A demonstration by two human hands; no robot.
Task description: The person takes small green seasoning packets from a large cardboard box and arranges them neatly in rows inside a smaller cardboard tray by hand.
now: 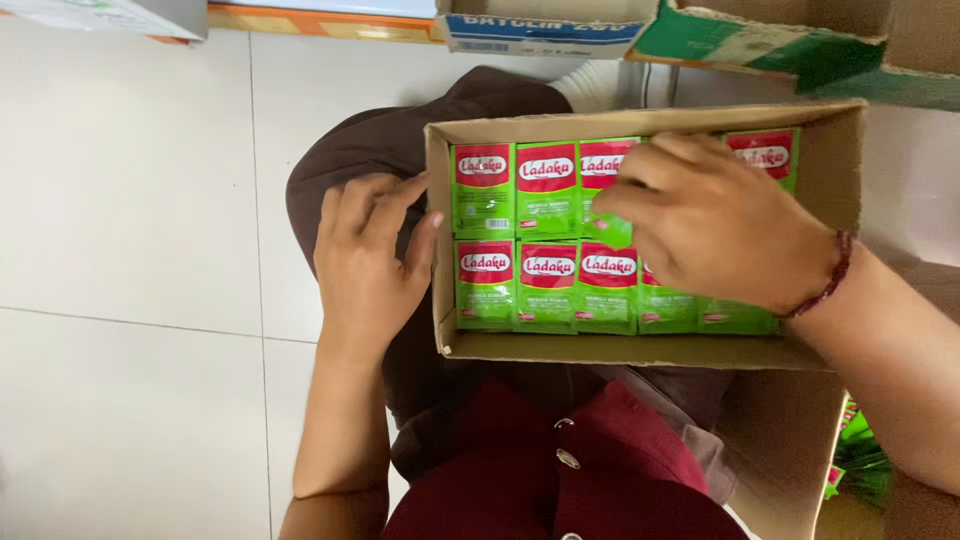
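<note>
Our right hand (pixel 715 222) lies palm down inside the shallow cardboard box (pixel 845 170), fingers curled over the upper row of green and red sachets (pixel 547 188); the fingertips press on the third packet from the left, though we cannot tell whether they actually pinch it or only rest on it. Our left hand (pixel 365 255) braces the box from outside, thumb against the left wall and fingers loosely bent, gripping nothing but the cardboard edge.

The box rests on our lap, above the dark brown trousers (pixel 380 140) and maroon shirt (pixel 560 470), over a white tiled floor (pixel 130 200). Its sachets stand in two neat rows, the lower row just under our right palm, the upper row beneath the fingers.

To handle these well, we judge it best to keep the left hand firm on the wall so the box does not slide, and to work the right fingertips along the packet tops, squaring each against its neighbour without buckling the thin foil. More green packets (pixel 858 455) show past our right forearm, well apart from the box.
</note>
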